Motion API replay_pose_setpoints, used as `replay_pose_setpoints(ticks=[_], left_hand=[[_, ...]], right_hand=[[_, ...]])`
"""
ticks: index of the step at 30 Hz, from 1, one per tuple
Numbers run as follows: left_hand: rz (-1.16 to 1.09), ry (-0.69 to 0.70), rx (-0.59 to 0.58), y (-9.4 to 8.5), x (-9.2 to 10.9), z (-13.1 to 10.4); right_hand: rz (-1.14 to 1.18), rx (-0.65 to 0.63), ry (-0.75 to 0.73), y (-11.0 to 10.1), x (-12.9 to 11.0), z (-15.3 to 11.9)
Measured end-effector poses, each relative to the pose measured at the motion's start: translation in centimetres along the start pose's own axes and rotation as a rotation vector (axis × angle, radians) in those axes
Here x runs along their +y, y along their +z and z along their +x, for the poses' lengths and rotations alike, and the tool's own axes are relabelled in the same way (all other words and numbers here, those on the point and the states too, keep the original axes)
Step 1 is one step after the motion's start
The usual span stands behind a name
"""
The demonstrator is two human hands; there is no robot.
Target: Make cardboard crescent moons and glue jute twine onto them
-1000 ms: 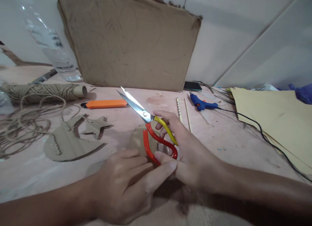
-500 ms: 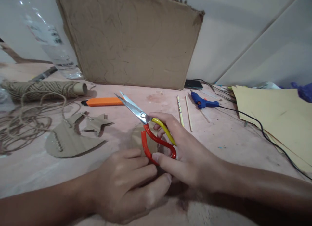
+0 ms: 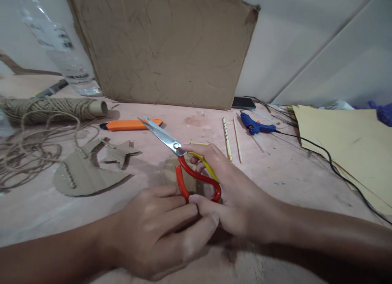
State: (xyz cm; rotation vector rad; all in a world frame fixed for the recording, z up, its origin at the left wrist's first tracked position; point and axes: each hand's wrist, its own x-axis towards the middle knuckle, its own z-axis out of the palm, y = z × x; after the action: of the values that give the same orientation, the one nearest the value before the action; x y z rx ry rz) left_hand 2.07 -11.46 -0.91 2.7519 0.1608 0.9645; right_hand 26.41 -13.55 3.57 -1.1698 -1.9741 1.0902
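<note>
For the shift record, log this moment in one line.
right hand: holding scissors | left hand: beside right hand | cardboard crescent: left of scissors

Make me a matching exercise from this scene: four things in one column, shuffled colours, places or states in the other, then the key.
Column one
1. Scissors
2. Glue gun
3. Star
4. Twine

Column two
A. Cardboard, lying beside the crescent
B. Wound on a tube
C. Blue, with a black cord
D. Held in the right hand, red and yellow handles

Right pairs: 1-D, 2-C, 3-A, 4-B
</note>
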Motion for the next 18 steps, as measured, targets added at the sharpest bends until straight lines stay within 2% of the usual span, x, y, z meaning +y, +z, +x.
replay_pose_setpoints(ticks=[7,12,18], left_hand=[[0.15,0.066,-0.062,-0.1,0.2,1.0],[0.219,0.075,0.084,-0.4,0.4,1.7],[0.233,0.088,0.047,-0.2,0.4,1.5]], right_hand=[[-0.013,-0.001,-0.019,-0.1,-0.1,0.1],[0.03,-0.001,0.003,0.2,0.1,0.1],[0.012,0.014,0.013,0.5,0.6,0.1]])
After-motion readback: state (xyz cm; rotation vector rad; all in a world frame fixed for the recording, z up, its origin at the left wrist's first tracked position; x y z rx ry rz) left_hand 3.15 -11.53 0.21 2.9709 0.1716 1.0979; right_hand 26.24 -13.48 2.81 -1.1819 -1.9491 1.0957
